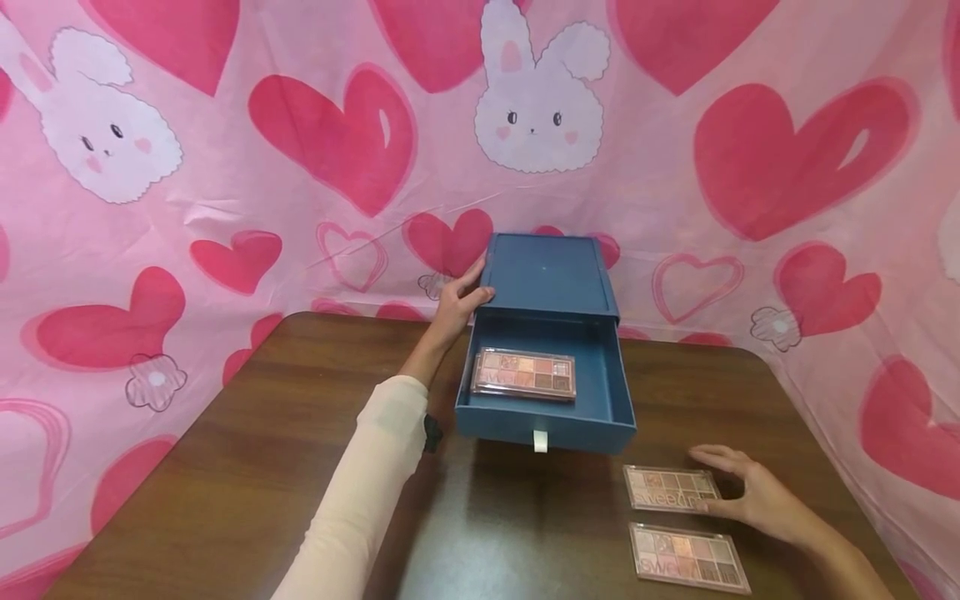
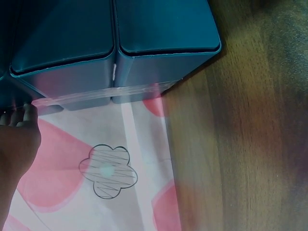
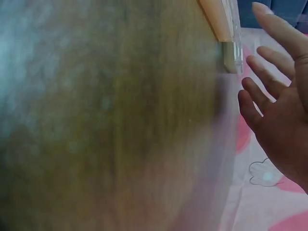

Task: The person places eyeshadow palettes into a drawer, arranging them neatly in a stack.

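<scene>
A blue drawer box stands at the back of the table, its drawer pulled out. An eyeshadow palette with a clear lid lies in the drawer's left part. My left hand rests against the box's left side, thumb at the top edge; its fingers also show at the left wrist view's edge. At the right, my right hand has its fingers spread beside a second eyeshadow palette, thumb over its right edge. Whether the thumb touches it I cannot tell. A third palette lies just nearer.
The brown wooden table runs up to a pink cloth backdrop with hearts and rabbits. A white pull tab hangs from the drawer front. The drawer front juts out over the table between both arms.
</scene>
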The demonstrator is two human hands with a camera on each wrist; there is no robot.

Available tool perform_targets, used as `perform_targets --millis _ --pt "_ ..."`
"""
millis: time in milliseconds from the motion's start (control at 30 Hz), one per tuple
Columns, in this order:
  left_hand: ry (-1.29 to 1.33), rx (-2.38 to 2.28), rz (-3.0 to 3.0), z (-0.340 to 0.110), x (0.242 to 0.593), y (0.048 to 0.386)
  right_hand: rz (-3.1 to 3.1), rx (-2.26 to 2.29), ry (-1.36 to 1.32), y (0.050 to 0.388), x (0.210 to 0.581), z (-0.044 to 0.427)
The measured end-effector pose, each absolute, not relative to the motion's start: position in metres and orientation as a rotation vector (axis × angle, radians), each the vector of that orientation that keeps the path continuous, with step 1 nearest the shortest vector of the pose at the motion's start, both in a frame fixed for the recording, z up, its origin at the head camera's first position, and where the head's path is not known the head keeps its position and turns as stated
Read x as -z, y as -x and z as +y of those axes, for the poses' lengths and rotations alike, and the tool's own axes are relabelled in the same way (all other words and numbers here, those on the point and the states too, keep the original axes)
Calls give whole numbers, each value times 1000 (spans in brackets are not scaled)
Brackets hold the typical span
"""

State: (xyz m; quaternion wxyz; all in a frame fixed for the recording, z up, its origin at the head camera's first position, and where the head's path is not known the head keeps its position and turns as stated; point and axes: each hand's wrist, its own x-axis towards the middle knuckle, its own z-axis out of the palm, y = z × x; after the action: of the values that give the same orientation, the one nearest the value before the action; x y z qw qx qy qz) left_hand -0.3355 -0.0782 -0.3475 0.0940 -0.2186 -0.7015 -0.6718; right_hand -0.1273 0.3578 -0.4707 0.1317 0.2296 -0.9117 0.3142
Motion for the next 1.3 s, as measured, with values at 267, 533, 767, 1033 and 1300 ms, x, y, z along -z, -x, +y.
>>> perform_targets --millis 267,533,767,1033,1300 --pt "644 2005 -2084 -78 348 337 -2714 -940 -702 130 478 363" --pt "665 2002 -2063 -79 347 336 -2766 -896 -734 134 477 363" --pt "668 1988 -2073 -79 347 335 -2750 -978 -703 134 473 362" --pt "673 1984 -2073 -79 348 338 -2710 -1036 -695 132 473 360" --pt "657 1973 -2087 -78 348 338 -2674 -1071 -677 130 472 359"
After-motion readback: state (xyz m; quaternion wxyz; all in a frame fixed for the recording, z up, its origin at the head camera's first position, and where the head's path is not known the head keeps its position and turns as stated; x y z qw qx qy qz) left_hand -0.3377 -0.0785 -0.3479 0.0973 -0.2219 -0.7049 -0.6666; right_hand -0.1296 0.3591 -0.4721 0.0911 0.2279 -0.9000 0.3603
